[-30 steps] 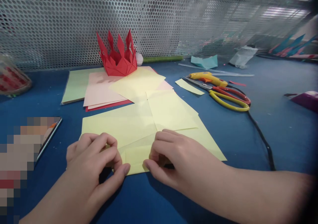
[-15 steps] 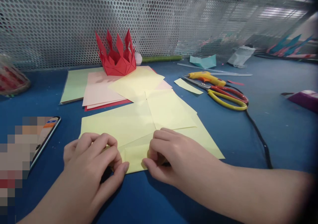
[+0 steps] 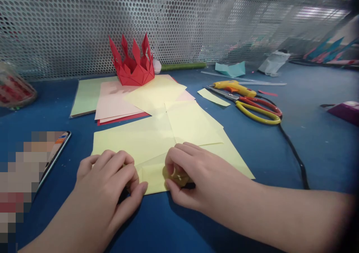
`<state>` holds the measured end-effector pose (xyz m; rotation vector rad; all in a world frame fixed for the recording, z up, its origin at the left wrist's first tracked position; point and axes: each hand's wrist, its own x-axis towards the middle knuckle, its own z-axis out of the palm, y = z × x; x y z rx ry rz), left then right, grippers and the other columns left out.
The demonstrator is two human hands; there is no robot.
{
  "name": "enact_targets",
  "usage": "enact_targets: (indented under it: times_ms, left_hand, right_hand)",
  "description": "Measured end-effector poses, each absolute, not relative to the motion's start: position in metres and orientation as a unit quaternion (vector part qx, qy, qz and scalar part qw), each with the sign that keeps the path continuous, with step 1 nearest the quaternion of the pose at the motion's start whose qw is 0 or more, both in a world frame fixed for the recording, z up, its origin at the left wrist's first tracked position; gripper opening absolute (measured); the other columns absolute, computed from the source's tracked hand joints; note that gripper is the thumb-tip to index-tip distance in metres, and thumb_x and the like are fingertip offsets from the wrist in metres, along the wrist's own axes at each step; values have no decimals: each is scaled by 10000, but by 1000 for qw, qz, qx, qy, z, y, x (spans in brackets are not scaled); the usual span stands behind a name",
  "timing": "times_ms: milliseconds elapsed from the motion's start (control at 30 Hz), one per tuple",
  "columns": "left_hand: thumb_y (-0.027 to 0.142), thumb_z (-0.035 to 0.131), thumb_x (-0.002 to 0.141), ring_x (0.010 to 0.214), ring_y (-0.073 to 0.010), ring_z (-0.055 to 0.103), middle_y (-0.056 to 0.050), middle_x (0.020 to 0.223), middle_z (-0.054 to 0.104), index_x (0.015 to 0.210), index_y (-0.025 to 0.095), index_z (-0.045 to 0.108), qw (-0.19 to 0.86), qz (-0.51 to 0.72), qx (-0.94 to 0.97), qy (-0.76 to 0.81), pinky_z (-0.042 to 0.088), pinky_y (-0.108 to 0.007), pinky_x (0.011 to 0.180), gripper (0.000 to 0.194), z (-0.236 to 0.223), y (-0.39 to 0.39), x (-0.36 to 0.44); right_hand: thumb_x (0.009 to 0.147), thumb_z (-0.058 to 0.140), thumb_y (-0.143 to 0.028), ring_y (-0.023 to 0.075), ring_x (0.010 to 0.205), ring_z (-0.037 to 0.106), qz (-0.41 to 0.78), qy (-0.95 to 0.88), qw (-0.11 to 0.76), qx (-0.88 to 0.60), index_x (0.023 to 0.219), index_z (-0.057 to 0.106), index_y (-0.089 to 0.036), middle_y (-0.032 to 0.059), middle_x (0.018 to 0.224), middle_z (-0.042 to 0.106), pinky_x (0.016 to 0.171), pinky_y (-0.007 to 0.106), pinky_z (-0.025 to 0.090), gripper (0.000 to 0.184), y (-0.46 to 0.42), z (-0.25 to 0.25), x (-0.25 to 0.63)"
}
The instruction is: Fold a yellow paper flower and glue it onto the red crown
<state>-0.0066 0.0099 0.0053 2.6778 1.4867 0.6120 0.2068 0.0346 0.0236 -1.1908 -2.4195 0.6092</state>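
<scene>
A pale yellow sheet of paper (image 3: 134, 137) lies flat in front of me, with crease lines and its near edge folded up. My left hand (image 3: 112, 182) is curled over the left part of that folded edge, thumb at the rim, fingertips partly hidden behind the knuckles. On the right part, my right hand (image 3: 193, 170) holds the same edge between its thumb below and bent fingers above. A small gap shows between that thumb and the forefinger, with yellow paper behind it. A smaller yellow piece (image 3: 196, 122) lies over the sheet's right side.
Behind the sheet, a red paper crown (image 3: 136, 71) stands on pink, green and yellow papers. To the right lie scissors (image 3: 259, 112), a yellow glue gun (image 3: 234, 87) with a black cable (image 3: 294, 154), and a paper strip (image 3: 213, 97). A phone (image 3: 56, 157) is at the left; perforated metal (image 3: 196, 21) rises behind.
My right hand's fingers have lifted and loosened a little from the folded edge, opening a gap above the thumb. My left hand stays on the edge, nearly still. The view shifted slightly.
</scene>
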Motion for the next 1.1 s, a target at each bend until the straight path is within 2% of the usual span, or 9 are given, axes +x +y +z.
enact_targets:
  times_ms: [200, 400, 533, 600, 733, 900, 1100]
  left_hand:
    - [312, 458, 965, 726, -214, 512, 29, 770, 559, 717, 247, 494, 38, 198, 871, 448, 308, -369, 691, 260, 2, 13, -11]
    - [301, 445, 978, 699, -211, 514, 28, 755, 544, 726, 241, 479, 40, 190, 873, 448, 322, -366, 674, 261, 6, 14, -12]
    - [258, 435, 1003, 815, -203, 559, 12, 907, 611, 946, 253, 560, 18, 181, 893, 412, 379, -356, 736, 138, 8, 14, -11]
    - [208, 398, 1035, 908, -185, 570, 18, 991, 654, 1026, 267, 597, -6, 196, 917, 349, 389, -335, 804, 208, 7, 14, -10]
    - [191, 325, 1079, 950, -158, 574, 45, 912, 724, 944, 236, 654, -39, 259, 919, 293, 368, -321, 927, 359, 4, 12, -9]
    - [130, 316, 1066, 980, -160, 595, 10, 938, 745, 1042, 178, 653, -49, 254, 931, 257, 379, -327, 998, 341, 4, 11, -12]
    - [87, 352, 1017, 1030, -202, 603, -26, 998, 758, 1111, 158, 659, -74, 261, 928, 257, 375, -390, 1057, 329, -2, 2, -19]
  right_hand:
    - [679, 581, -21, 158, 727, 554, 241, -857, 184, -417, 757, 585, -154, 29, 761, 593, 647, 254, 435, 154, 35, 23, 207]
    - [645, 547, 27, 159, 737, 548, 264, -850, 178, -419, 857, 626, -124, 46, 819, 597, 638, 256, 443, 272, 35, 25, 208]
    - [662, 544, 31, 180, 785, 566, 283, -853, 178, -401, 983, 653, -129, 55, 875, 596, 662, 278, 454, 375, 36, 26, 211]
    - [685, 534, 44, 175, 796, 576, 298, -862, 179, -369, 1008, 685, -180, 39, 891, 591, 695, 287, 462, 422, 37, 26, 213]
    - [720, 528, 73, 170, 794, 579, 241, -894, 193, -324, 960, 727, -236, 34, 943, 608, 741, 321, 455, 439, 36, 23, 217]
    - [817, 553, 23, 198, 854, 580, 144, -919, 233, -284, 885, 741, -204, 49, 972, 673, 748, 343, 420, 302, 32, 21, 221]
    - [886, 508, -13, 175, 821, 577, 156, -910, 258, -283, 871, 760, -191, 52, 901, 673, 751, 328, 419, 309, 30, 20, 222]
